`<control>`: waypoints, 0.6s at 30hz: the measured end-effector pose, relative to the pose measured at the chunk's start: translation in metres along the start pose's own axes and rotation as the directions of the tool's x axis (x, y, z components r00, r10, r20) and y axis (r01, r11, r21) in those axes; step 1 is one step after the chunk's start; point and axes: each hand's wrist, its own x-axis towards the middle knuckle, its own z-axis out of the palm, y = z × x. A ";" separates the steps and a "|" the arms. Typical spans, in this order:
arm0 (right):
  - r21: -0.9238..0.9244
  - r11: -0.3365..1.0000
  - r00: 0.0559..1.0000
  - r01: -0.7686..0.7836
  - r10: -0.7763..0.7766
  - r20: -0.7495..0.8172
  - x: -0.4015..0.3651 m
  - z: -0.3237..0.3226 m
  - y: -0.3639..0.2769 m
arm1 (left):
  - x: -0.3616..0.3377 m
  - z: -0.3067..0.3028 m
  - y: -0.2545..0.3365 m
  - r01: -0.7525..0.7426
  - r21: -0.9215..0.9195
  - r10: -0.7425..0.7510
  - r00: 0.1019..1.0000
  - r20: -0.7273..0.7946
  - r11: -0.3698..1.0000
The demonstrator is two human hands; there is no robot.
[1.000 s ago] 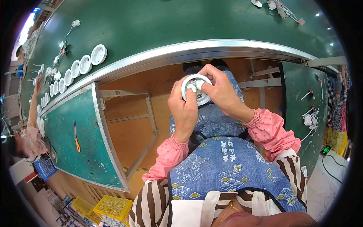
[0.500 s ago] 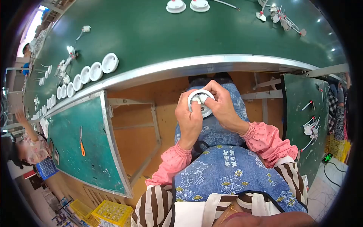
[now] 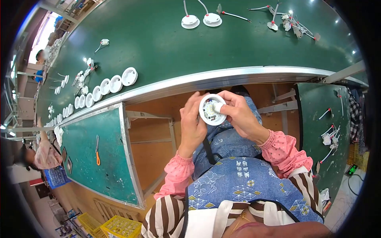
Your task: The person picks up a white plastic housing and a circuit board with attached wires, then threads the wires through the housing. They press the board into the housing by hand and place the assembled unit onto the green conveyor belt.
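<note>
A round white lamp housing point(image 3: 214, 123) is tilted toward me above my lap, with a circuit board point(image 3: 208, 110) and small wires visible inside it. My right hand point(image 3: 243, 116) grips the housing at its right side; the thumb, in a white finger cover point(image 3: 217, 107), presses inside the rim and the fingers go behind. At the left rim is my left hand point(image 3: 192, 125), fingers stretched out and loosely apart, their tips blurred. Whether its palm side touches the housing is hidden.
Several white round housings point(image 3: 129, 76) line the green table's metal edge point(image 3: 178, 78). Two wired white lamps point(image 3: 190, 22) stand farther back, with loose wired parts point(image 3: 293, 23) at right. Orange-handled scissors point(image 3: 98, 158) lie on the left side table. Another person point(image 3: 43, 154) sits at far left.
My left thumb has come out of the housing and the left fingers have loosened. The housing now shows its board more openly, with my right thumb still inside. The whole view has shifted slightly.
</note>
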 end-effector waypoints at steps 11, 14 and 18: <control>-0.528 0.703 0.878 0.476 -0.412 0.242 0.001 -0.020 0.005 | 0.018 -0.028 0.045 -0.024 0.225 -0.019 0.982 0.186 0.974; -0.349 0.914 0.974 0.208 -0.161 0.157 0.003 -0.020 0.005 | 0.024 -0.034 0.052 -0.065 0.293 -0.024 0.957 0.290 0.954; -0.079 0.997 0.988 0.025 -0.013 0.152 -0.002 -0.015 0.004 | 0.041 -0.041 0.038 -0.174 0.260 0.075 0.933 0.351 0.950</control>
